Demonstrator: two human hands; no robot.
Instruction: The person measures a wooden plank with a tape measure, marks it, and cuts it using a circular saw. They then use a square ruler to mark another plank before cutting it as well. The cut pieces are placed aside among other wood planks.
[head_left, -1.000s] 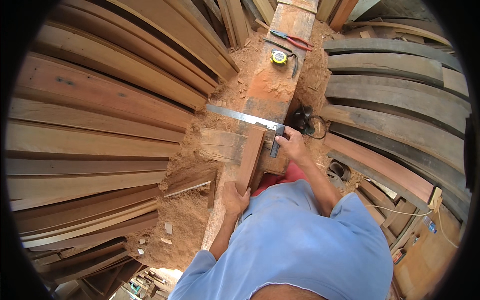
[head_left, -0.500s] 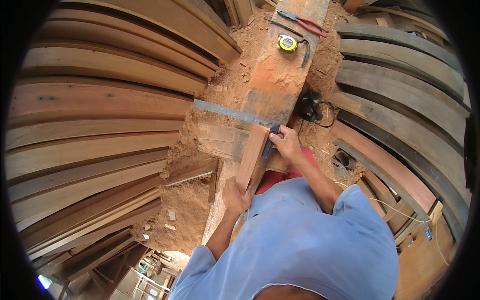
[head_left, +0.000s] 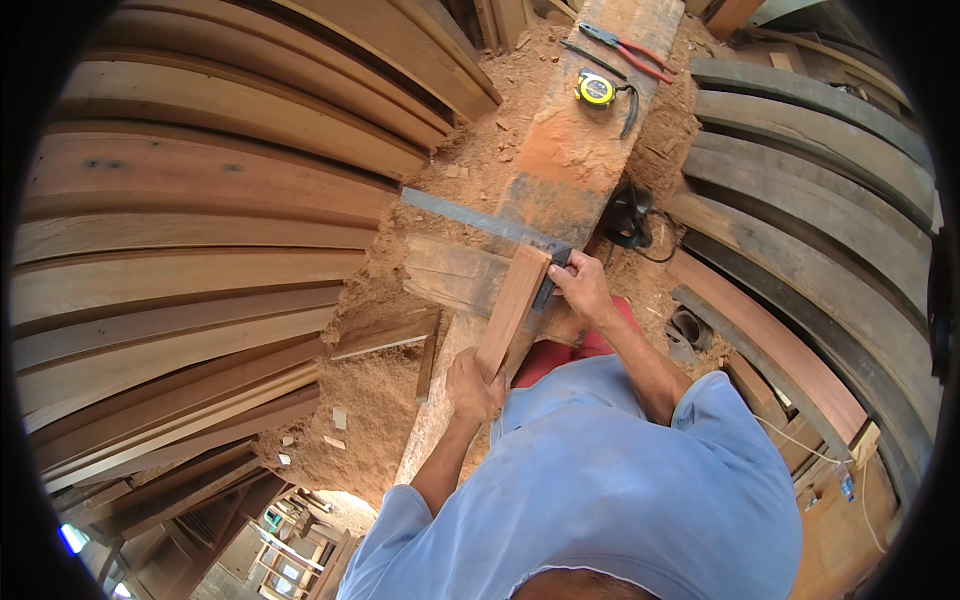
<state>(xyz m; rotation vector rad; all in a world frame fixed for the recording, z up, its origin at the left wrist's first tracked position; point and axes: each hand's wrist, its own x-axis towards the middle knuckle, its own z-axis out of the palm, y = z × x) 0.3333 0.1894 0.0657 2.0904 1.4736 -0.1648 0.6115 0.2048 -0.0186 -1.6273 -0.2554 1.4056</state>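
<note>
My left hand (head_left: 474, 385) is closed round the near end of a reddish-brown wooden piece (head_left: 516, 308), which slants away from me. At its far end my right hand (head_left: 582, 285) grips the black stock of a try square (head_left: 484, 221). That stock lies along the right side of the wood, and the grey steel blade crosses the far end, reaching out to the left. The fingers of my right hand hide part of the stock. Beneath the work runs a long sawdust-covered beam (head_left: 563, 165).
Further up the beam lie a yellow tape measure (head_left: 596, 89), red-handled pliers (head_left: 628, 53) and a thin dark rod (head_left: 594, 60). A dark power tool with a cord (head_left: 628, 215) sits right of the beam. Stacked planks (head_left: 200, 240) flank the left, more boards (head_left: 815, 170) the right.
The whole view has shifted slightly, so the beam and tools sit a little further right. Both hands keep their grips, and the square stays against the wooden piece.
</note>
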